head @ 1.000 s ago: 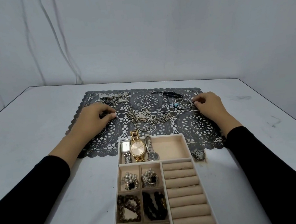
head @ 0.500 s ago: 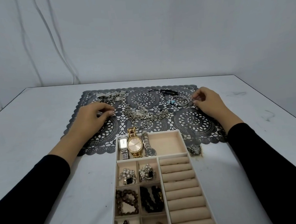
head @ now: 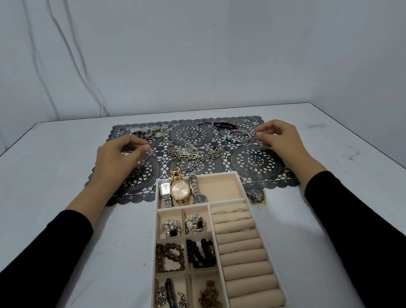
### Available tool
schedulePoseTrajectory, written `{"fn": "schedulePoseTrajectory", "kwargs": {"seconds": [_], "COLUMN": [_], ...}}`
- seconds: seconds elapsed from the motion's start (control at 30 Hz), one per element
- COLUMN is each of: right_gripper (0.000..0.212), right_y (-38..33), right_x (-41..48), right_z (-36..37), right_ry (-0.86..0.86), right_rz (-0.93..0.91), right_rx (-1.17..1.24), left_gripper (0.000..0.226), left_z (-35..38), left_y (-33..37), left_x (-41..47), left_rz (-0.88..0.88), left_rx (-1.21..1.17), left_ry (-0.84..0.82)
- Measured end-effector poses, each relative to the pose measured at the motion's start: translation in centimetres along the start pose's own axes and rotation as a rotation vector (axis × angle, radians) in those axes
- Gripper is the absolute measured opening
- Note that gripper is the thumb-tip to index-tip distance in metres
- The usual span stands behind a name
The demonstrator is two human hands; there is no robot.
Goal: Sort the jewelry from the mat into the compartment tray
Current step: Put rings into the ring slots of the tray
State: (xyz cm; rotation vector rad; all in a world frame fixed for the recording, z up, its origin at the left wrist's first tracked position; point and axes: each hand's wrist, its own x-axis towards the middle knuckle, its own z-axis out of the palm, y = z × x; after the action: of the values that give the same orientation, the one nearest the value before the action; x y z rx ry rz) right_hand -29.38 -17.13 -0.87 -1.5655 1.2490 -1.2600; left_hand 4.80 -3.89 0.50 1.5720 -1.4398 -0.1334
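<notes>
Both hands now lifted off the mat (head: 255, 163). Left hand (head: 114, 158) and right hand (head: 283, 140): fingers (head: 143, 148) curled thumb-to-tip, contents too small to tell. Chains (head: 192, 155) and bangle (head: 239, 136) remain unsorted.

The dark openwork lace mat (head: 260, 162) is laid on the white table (head: 51, 195). The beige compartment tray (head: 248, 199) is set before it, its far end overlapping the mat's near edge. Three wristwatches (head: 180, 190) are placed side by side in the tray's far compartment. Tangled metal chains (head: 192, 155) are spread mid-mat.
</notes>
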Motion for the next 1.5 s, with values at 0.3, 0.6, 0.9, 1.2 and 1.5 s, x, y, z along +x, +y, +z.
{"fn": "schedulePoseTrajectory", "kwargs": {"seconds": [0.3,0.6,0.9,1.2,1.5], "right_gripper": [0.013,0.012,0.011,0.008,0.008], "right_y": [-3.5,-6.0,-6.6,-6.3,-6.5], "right_x": [-4.9,-11.2,-16.1,-18.0,-18.3], "right_z": [-0.2,-0.2,-1.1,-2.2,-2.4], "right_ry": [-0.036,-0.176,-0.298,-0.521,-0.650], "right_rz": [0.059,-0.056,-0.115,-0.168,-0.238], "right_rx": [0.375,0.354,0.232,0.030,-0.137], "left_gripper": [0.008,0.008,0.010,0.010,0.013], "left_z": [-0.9,-1.1,-0.6,0.1,0.4], "left_y": [3.2,7.0,9.6,10.5,10.0], "left_x": [-2.7,-6.8,-9.5,-10.7,-10.7], "left_rz": [-0.007,-0.007,0.057,0.015,0.031], "left_rx": [-0.248,-0.393,-0.514,-0.593,-0.514], "left_ry": [0.034,-0.066,-0.181,-0.225,-0.244]}}
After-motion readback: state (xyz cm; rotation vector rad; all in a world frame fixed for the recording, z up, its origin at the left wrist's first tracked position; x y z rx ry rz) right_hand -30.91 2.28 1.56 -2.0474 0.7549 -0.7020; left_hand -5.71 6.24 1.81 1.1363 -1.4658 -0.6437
